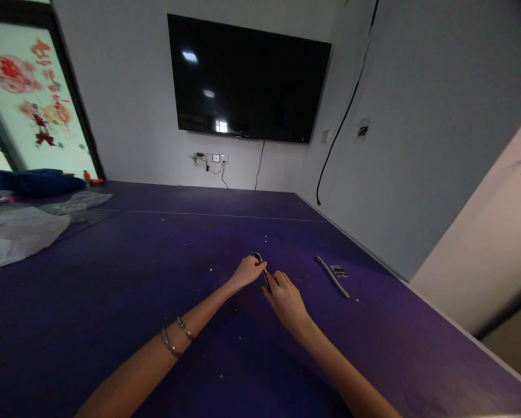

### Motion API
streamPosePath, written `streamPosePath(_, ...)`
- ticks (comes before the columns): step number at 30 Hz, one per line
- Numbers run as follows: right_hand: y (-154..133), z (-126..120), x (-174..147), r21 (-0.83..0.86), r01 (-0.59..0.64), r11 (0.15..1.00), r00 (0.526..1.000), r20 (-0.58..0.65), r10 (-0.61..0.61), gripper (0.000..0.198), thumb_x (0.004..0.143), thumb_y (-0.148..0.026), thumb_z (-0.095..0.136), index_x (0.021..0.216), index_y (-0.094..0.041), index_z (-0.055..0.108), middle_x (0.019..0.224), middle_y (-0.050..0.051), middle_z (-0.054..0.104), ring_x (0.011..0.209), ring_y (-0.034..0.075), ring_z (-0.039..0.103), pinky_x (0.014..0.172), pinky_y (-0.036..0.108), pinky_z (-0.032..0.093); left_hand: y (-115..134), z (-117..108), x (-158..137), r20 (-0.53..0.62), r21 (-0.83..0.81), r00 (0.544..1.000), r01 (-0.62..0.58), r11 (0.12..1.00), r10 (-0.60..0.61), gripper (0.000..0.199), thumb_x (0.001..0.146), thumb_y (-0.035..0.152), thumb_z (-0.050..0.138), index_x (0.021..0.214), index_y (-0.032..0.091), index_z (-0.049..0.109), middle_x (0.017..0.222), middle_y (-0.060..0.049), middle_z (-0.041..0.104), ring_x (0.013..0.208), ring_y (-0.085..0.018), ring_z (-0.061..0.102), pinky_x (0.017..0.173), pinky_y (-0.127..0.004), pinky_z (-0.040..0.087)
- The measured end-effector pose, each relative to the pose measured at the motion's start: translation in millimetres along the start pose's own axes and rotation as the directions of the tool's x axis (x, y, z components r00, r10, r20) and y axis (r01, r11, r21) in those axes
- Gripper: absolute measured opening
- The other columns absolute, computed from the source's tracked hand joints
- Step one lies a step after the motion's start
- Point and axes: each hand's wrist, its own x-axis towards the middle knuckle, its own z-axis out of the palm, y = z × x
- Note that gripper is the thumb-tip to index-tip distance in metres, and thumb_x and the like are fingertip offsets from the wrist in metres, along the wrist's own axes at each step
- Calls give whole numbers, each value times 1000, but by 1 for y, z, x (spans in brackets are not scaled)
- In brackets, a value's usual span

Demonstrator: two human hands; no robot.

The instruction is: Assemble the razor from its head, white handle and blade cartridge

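Observation:
Both hands meet over the purple surface, on a slim dark piece with a silvery edge [266, 277]; its exact kind is too small to make out. My left hand [248, 271] is closed around its far part, and a dark tip sticks out beyond the fingers. At the near end, my right hand [285, 296] pinches the same piece between thumb and fingers. To the right of my right hand lies a thin, slightly curved grey bar [333, 278]. A small clear packet with dark bits inside [339, 271] rests beside that bar.
The purple surface [156, 290] runs to the walls, with small white scraps scattered on it. Clear plastic sheeting [21, 235] and dark blue cloth [36, 182] lie at left. A black cable [345, 113] hangs down the right wall; a television [249, 78] is mounted ahead.

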Motion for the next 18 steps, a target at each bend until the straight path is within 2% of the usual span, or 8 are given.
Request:
streamPosePath(3, 3, -1, -3, 75, 1, 997, 1000, -25, 1, 27, 87, -31, 45, 103, -16, 61, 85, 10, 59, 83, 23, 56, 75, 35, 49, -8, -8, 7, 64, 92, 998, 12, 996, -18, 36, 82, 34, 43, 59, 13, 61, 56, -6, 58, 55, -14, 54, 53, -24, 35)
streamPosePath(5, 8, -1, -6, 140, -33, 990, 998, -44, 39, 28, 88, -32, 45, 103, -16, 62, 85, 9, 60, 82, 21, 57, 75, 34, 49, -18, -16, 14, 159, 187, 984, 56, 981, -86, 36, 83, 34, 40, 63, 13, 62, 56, -6, 58, 54, -14, 55, 53, -24, 37)
streamPosePath(12, 34, 6, -10, 322, -169, 932, 984, -5, 180, 31, 88, -35, 43, 93, -17, 67, 79, 8, 63, 69, 17, 60, 65, 28, 48, -63, -37, 39, 232, 349, 954, 103, 932, -192, 32, 79, 28, 42, 69, 8, 65, 59, -12, 62, 53, -18, 58, 52, -26, 40)
streamPosePath(15, 39, 10, -10, 350, -178, 920, 983, 30, 179, 29, 88, -33, 43, 87, -18, 68, 76, 6, 63, 66, 16, 59, 63, 27, 46, -72, -35, 46, 262, 415, 941, 90, 906, -214, 32, 76, 30, 46, 74, 7, 67, 70, -17, 66, 63, -22, 63, 56, -27, 43)
streamPosePath(18, 39, 11, -10, 359, -172, 917, 985, 36, 171, 28, 87, -30, 44, 77, -18, 67, 70, 5, 61, 61, 14, 56, 60, 25, 42, -73, -31, 48, 260, 459, 941, 77, 885, -217, 34, 73, 34, 50, 88, 9, 68, 91, -19, 67, 83, -27, 64, 65, -29, 46)
